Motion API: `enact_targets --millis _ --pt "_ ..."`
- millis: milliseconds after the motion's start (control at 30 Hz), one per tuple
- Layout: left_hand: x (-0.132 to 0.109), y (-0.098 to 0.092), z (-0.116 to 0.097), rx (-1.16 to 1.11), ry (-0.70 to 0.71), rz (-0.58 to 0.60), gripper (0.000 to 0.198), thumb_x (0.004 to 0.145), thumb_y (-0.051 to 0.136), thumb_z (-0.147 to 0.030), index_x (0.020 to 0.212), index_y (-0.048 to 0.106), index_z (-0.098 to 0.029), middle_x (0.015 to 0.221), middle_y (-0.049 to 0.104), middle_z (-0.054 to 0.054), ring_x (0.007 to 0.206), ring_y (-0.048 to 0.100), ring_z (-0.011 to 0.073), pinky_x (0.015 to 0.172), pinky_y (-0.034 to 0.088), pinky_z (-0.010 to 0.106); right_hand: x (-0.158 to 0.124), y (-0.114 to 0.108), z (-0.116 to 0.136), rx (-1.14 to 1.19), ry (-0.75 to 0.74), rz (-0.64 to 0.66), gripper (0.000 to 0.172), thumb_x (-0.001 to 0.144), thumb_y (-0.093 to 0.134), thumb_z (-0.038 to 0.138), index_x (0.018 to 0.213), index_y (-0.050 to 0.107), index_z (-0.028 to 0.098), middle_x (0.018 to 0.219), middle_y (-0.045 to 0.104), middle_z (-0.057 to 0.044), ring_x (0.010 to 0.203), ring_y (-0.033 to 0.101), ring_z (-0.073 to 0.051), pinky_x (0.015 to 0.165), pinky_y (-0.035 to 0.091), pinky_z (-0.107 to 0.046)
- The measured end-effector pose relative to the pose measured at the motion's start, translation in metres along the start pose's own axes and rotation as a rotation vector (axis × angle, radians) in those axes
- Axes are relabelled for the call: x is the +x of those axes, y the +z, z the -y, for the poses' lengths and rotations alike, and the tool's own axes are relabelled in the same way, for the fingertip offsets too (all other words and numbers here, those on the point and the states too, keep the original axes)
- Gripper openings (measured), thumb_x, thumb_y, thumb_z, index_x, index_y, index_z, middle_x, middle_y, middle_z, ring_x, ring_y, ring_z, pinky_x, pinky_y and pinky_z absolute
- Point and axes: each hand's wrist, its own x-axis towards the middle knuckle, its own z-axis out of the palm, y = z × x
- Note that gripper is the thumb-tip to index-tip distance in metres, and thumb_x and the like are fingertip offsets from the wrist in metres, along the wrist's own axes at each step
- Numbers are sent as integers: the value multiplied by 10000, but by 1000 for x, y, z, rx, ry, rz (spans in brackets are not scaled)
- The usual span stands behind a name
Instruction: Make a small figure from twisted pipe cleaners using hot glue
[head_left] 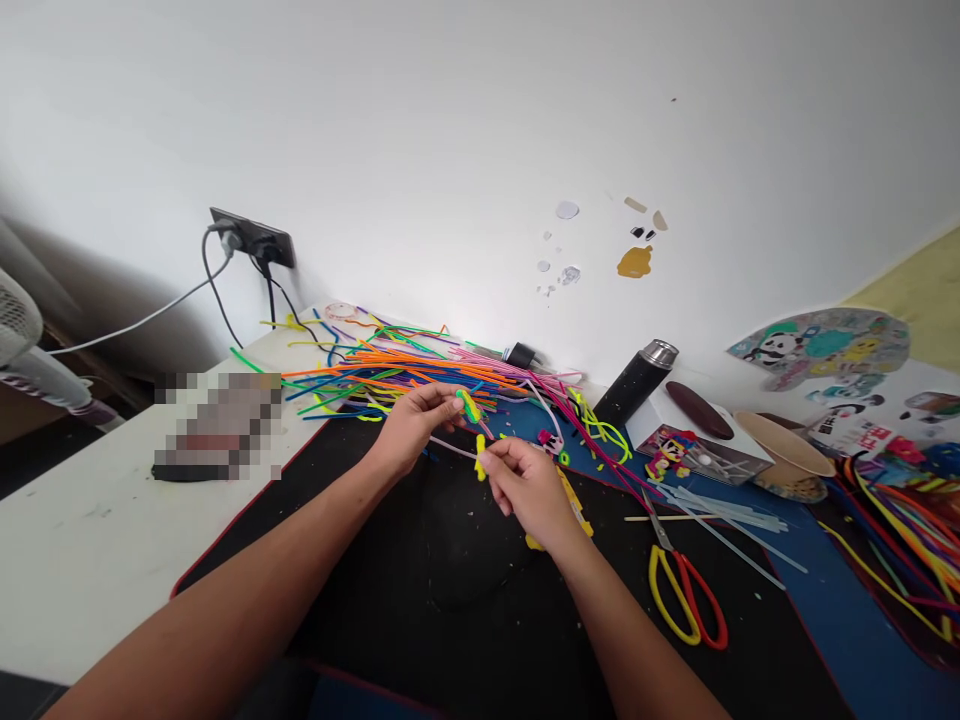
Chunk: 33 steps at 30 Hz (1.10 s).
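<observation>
Above the black mat (420, 620), my left hand (412, 425) pinches a small green and yellow twisted piece (469, 404) that looks made of pipe cleaner. My right hand (529, 485) is closed on a short bright yellow pipe-cleaner piece (481, 458), held upright just below and right of the green one. A thin pale strand runs between the hands; I cannot tell which piece it belongs to. Partly hidden behind my right wrist lies a yellow object (577, 505) on the mat.
Loose pipe cleaners (382, 365) pile along the wall. To the right are scissors (679, 580), clear glue sticks (735, 515), a black thermos (637, 380), a white box (701, 440) and a small colourful figure (670, 457). A pixelated item (217, 430) lies left, below a power outlet (251, 238).
</observation>
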Motion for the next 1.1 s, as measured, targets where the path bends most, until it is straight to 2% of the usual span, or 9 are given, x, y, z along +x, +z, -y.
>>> enact_targets --millis 167,300,500,733,1100 --pt "-3 4 -4 57 -33 48 342 684 912 -420 892 790 -177 711 724 34 679 652 172 627 495 272 14 -8 15 72 -93 -123 365 867 709 556 869 626 201 528 527 71 388 411 -91 401 335 -226" --pt "-5 6 -3 64 -66 56 336 679 916 -417 892 803 -183 737 725 36 672 638 171 627 494 277 20 -8 4 78 -116 -192 362 873 705 556 906 637 202 545 529 64 405 424 -102 405 345 -236" --pt "-9 9 4 130 -82 121 308 774 866 -392 1011 817 -203 776 714 28 693 637 166 654 508 282 12 -16 -15 -33 -137 -217 262 916 684 467 875 678 208 583 521 55 457 455 -114 457 351 -251" --pt "-15 17 7 144 -90 164 294 773 869 -365 1006 823 -190 749 710 30 675 636 161 671 536 290 10 -21 -12 -81 -154 -235 254 913 677 445 836 672 204 586 521 51 514 463 -126 505 359 -256" --pt "-17 21 5 139 -92 157 299 748 882 -376 975 821 -192 742 711 26 675 639 168 680 549 310 9 -19 -13 -166 -174 -232 228 922 667 416 823 670 210 590 526 45 534 444 -128 521 340 -257"
